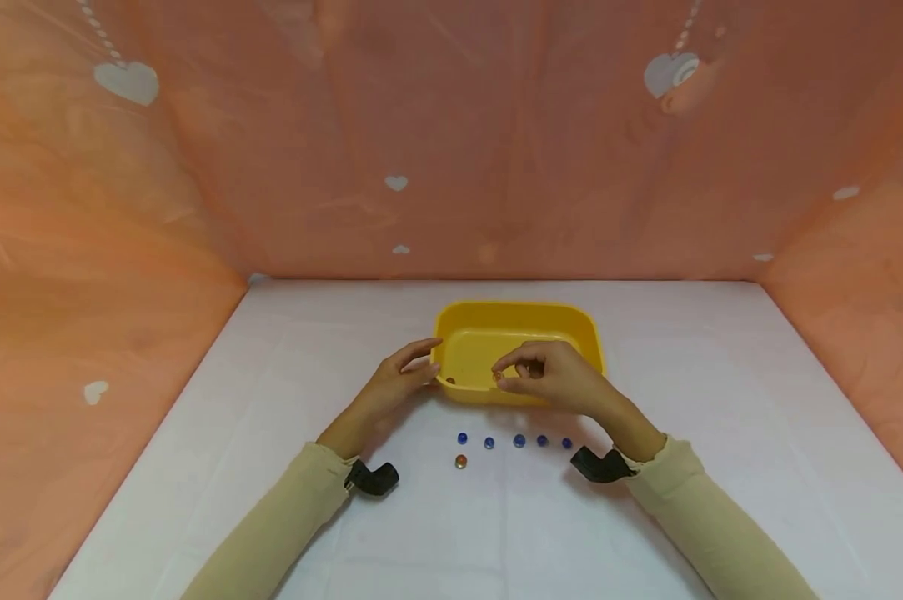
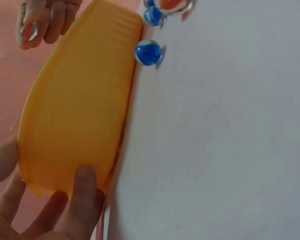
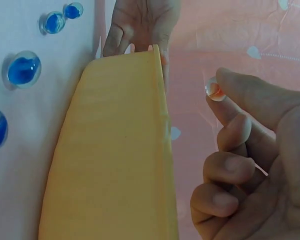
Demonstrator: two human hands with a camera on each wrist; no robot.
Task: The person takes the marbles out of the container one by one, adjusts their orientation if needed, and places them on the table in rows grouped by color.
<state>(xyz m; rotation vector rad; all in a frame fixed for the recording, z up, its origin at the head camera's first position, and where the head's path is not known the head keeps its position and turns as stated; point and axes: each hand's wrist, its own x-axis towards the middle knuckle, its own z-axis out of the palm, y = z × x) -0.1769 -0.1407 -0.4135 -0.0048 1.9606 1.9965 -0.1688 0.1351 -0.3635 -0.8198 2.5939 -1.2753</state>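
Note:
My right hand (image 1: 556,373) pinches a clear marble (image 3: 215,90) with an orange swirl between thumb and forefinger, above a yellow plastic tub (image 1: 517,312). The other fingers of that hand are curled in. At the tub's left end, my left hand (image 1: 391,385) holds the wall, with its fingertips (image 2: 85,180) against the outside. One small brownish-orange marble (image 1: 450,381) lies inside, at the near left corner. On the table in front of the tub, several blue-swirled marbles (image 1: 519,441) form a rough row. An orange marble (image 1: 461,461) lies just nearer than the row's left end.
White cloth covers the table (image 1: 286,358). Behind it and at both sides hangs a pinkish-orange sheet (image 1: 481,208) with pale hearts. Dark wrist cameras (image 1: 599,465) stick out from both beige sleeves (image 1: 278,521), close to the marbles.

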